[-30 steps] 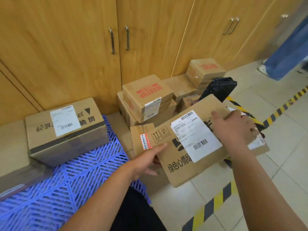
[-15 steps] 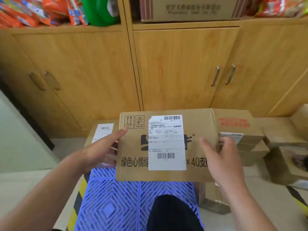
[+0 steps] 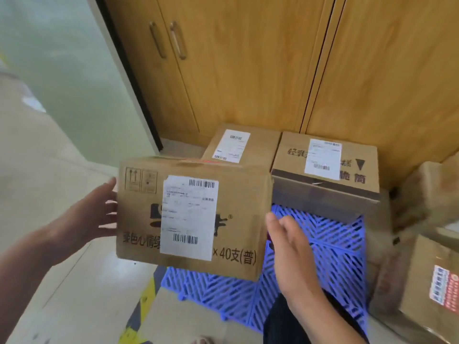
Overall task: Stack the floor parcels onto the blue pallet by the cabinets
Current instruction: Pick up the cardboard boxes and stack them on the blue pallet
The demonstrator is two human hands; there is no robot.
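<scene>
I carry a brown cardboard parcel (image 3: 139, 219) with a white shipping label between both hands, above the front left part of the blue lattice pallet (image 3: 323, 244). My left hand (image 3: 94, 214) presses flat against the parcel's left side, fingers spread. Against its right side rests my right hand (image 3: 288, 244), thumb up, fingertips at the edge. Two labelled parcels stand at the pallet's back by the cabinets: a smaller one (image 3: 258, 147) on the left and a taller one (image 3: 295, 155) on the right.
Wooden cabinet doors (image 3: 248, 70) rise right behind the pallet. More cardboard parcels (image 3: 427, 276) lie on the floor at the right. Yellow-black floor tape (image 3: 144, 301) runs along the pallet's left edge. A pale green wall panel (image 3: 62, 70) stands to the left.
I have turned left from the floor pile with the parcel and brought it down over the pallet. Both hands have shifted from its top face to its sides.
</scene>
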